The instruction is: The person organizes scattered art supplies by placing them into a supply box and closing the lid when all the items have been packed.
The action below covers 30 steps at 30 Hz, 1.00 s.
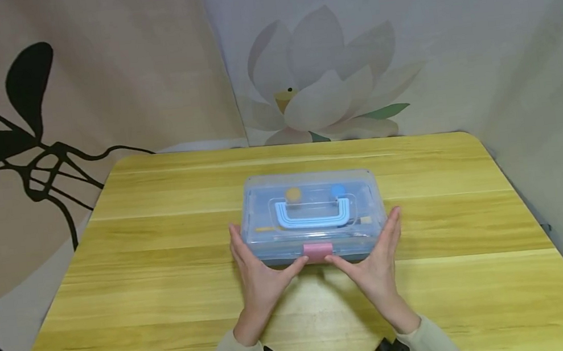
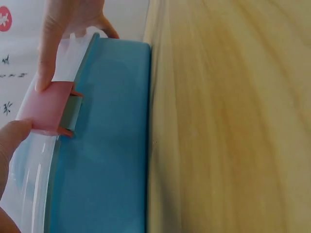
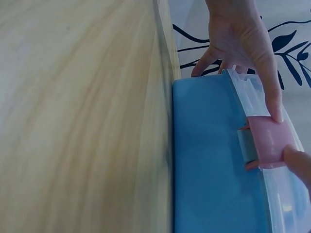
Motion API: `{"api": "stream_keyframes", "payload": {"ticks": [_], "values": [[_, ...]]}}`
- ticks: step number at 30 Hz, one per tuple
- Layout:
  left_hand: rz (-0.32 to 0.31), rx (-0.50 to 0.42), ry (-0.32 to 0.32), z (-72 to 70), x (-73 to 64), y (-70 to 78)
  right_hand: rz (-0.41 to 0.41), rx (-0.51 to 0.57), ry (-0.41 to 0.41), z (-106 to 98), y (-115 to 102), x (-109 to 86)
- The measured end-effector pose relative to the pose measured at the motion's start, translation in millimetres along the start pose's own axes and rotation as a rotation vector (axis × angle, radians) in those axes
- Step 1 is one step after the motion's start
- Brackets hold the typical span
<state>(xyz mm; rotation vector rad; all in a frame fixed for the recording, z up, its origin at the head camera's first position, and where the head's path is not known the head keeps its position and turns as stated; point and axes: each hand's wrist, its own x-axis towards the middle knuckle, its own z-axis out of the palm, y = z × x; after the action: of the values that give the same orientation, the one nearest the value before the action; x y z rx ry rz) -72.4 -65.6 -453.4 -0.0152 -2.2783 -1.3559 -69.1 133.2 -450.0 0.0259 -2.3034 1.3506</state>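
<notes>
A plastic storage box (image 1: 268, 244) with a clear lid (image 1: 308, 181) and a blue base (image 3: 209, 150) sits on the table, lid down. A light blue handle (image 1: 314, 222) lies on top. On its front is a pink latch (image 1: 317, 252), which overlaps the lid's edge in both wrist views. My left hand (image 1: 258, 278) lies along the left side with straight fingers, its thumb touching the latch's left edge. Mirroring it, my right hand (image 1: 378, 271) has straight fingers along the right side and its thumb on the latch's right edge. Small items show blurred through the lid.
The wooden table (image 1: 169, 279) extends around the box on all sides. Behind it hangs a curtain (image 1: 333, 78) printed with a pale flower, and dark leaves are printed at the left. Dark straps (image 1: 394, 350) show at both sleeve cuffs.
</notes>
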Motion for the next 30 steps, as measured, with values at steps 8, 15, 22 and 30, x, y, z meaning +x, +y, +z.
{"api": "stream_keyframes", "payload": {"ticks": [8,15,22,30], "values": [[0.023,-0.012,-0.008,-0.5,0.9,-1.3,-0.063,0.039,0.004,1.9,3.6,1.8],[0.023,0.012,-0.024,-0.3,-1.3,-4.0,-0.139,-0.036,0.000,2.0,8.3,-1.6],[-0.023,0.061,-0.036,0.4,-2.2,-0.7,-0.163,-0.063,0.013,4.5,11.1,-2.9],[-0.034,0.100,-0.044,1.1,-2.9,1.1,-0.180,-0.103,0.010,4.2,8.8,-2.4]]}}
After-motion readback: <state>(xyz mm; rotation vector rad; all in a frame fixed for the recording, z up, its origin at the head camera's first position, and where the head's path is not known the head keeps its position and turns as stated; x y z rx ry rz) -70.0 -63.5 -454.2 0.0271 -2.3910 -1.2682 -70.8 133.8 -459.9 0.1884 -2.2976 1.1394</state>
